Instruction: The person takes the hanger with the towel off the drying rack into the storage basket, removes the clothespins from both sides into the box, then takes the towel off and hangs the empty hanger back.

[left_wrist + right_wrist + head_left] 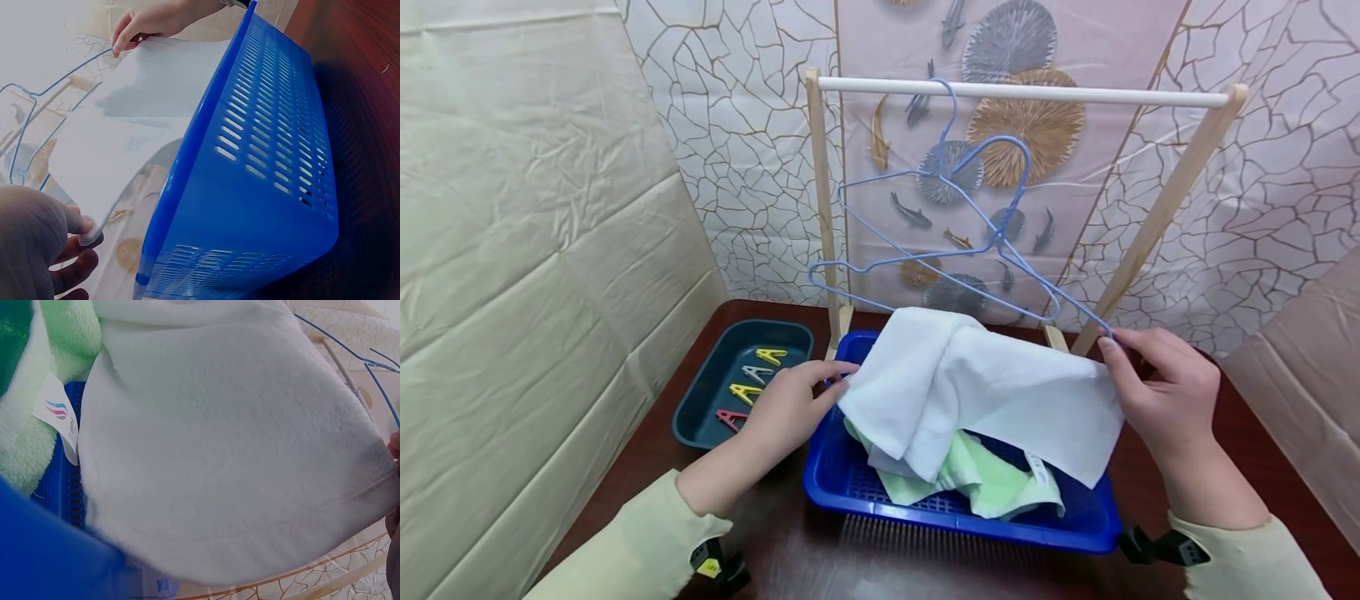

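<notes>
My left hand (790,404) pinches a corner of a white towel (910,375) between thumb and fingers, which the left wrist view shows closely. The towel lies over the lower part of a blue clothes hanger (917,254), hiding most of its bottom bar. With thumb and fingers, my right hand (1172,392) grips the right end of that hanger, beside the towel's edge; whether it also pinches the cloth I cannot tell. Below the towel stands a blue basket (962,523), and a light green towel (1000,483) with a white label (57,415) lies in it.
Behind the basket stands a wooden rack with a white rod (1120,96). A second blue hanger (887,177) hangs from it. At the left, a dark green tray (696,417) holds several clothespins (747,393) in yellow, red and grey. Fabric-covered walls enclose the table (775,517).
</notes>
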Available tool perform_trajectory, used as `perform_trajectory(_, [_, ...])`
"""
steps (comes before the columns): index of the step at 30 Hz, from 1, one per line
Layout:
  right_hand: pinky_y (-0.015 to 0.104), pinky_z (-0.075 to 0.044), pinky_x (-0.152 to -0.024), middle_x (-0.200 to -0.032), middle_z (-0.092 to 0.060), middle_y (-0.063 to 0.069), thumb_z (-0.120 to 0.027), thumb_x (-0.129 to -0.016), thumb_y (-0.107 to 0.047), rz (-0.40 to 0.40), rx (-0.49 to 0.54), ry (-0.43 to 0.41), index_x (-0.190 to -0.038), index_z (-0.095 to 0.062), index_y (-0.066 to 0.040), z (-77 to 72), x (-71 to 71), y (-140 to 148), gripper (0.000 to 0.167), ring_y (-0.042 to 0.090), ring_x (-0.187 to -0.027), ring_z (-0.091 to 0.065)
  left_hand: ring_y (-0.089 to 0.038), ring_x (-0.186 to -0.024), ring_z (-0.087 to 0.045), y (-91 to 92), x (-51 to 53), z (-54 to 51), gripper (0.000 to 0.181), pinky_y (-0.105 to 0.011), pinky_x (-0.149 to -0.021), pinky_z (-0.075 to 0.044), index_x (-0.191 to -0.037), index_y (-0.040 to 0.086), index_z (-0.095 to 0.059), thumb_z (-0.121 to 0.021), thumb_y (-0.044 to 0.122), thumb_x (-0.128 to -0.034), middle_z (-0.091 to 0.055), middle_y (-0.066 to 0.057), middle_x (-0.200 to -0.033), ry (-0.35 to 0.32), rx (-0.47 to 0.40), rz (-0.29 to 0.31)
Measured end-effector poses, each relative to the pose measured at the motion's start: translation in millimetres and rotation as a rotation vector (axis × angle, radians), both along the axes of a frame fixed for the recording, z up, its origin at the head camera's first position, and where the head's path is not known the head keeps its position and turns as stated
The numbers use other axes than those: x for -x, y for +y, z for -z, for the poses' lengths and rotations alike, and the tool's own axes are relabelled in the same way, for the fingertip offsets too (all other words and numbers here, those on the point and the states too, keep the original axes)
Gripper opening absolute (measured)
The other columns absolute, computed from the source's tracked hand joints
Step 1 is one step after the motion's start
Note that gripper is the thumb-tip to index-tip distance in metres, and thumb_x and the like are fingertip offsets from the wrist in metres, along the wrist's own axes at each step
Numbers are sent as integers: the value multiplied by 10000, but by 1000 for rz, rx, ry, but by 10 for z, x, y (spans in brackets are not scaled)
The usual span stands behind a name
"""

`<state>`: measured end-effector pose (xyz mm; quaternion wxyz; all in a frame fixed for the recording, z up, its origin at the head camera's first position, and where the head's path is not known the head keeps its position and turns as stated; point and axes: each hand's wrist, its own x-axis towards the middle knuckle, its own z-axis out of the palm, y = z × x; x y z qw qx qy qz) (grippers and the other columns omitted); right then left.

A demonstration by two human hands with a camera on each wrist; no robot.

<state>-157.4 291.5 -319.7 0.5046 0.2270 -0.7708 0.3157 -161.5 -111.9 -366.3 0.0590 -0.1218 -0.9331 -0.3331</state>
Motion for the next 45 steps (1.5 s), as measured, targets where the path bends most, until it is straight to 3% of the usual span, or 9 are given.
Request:
perform_trajectory(5, [50, -386, -665, -757, -670, 200, -705, -856, -78, 8, -9, -4, -913, -760, 66, -8, -7, -6, 165, -49, -703, -477, -171, -1048, -635, 5, 29, 11, 274, -402, -859, -557, -1235, 281, -702, -655, 311, -967, -686, 39, -1182, 13, 16, 3])
perform_trajectory(9, [51, -396, -668, -754, -669, 202, -708, -856, -89, 0, -9, 5, -909, -761, 67, -7, -9, -6, 172, -55, -704, -482, -136, -939, -598, 10, 58, -43, 271, -351, -791, -562, -1224, 267, -699, -658, 326, -963, -682, 54, -1100, 8, 39, -10])
perform_trajectory(14, [59, -391, -663, -738, -661, 197, -712, -850, -91, -16, 0, 21, -885, -761, 68, -6, -7, -13, 170, -53, -698, -485, -174, -1054, -608, 18, 91, -104, 297, -444, -896, -541, -1241, 225, -685, -657, 324, -963, -665, 17, -1156, 13, 44, -10])
perform_trajectory(19, [55, -393, -664, -748, -667, 197, -713, -850, -86, -22, -7, 16, -895, -763, 62, -11, -1, -28, 162, -54, -705, -491, -173, -1065, -610, 95, 167, -170, 340, -444, -901, -537, -1278, 216, -657, -652, 346, -963, -661, 15, -1165, 35, 38, 9])
perform_trajectory(26, [55, -390, -655, -756, -668, 198, -714, -853, -82, -41, -15, 2, -901, -758, 71, -7, -13, -55, 167, -47, -695, -484, -165, -1134, -607, 261, 258, -283, 372, -417, -935, -519, -1309, 212, -631, -628, 375, -975, -653, 28, -1234, 42, -50, 65])
perform_trajectory(33, [50, -399, -652, -754, -668, 190, -713, -855, -87, -59, -19, 2, -904, -759, 68, -7, -19, -69, 169, -48, -699, -499, -107, -1002, -631, 376, 283, -317, 344, -338, -844, -553, -1270, 193, -652, -614, 380, -984, -684, 57, -1153, 62, -145, 85])
perform_trajectory(39, [52, -402, -653, -760, -671, 190, -716, -855, -83, -66, -16, -1, -909, -758, 71, 8, -23, -73, 168, -45, -705, -504, -97, -867, -614, 406, 254, -339, 282, -296, -731, -550, -1189, 177, -688, -619, 358, -985, -691, 77, -1015, 140, -230, 73])
perform_trajectory(45, [57, -400, -655, -763, -674, 196, -715, -854, -78, -65, -8, -4, -903, -758, 70, 20, -21, -73, 162, -49, -711, -507, -96, -888, -621, 401, 232, -360, 281, -300, -760, -557, -1172, 162, -698, -620, 356, -985, -690, 66, -1009, 183, -244, 48])
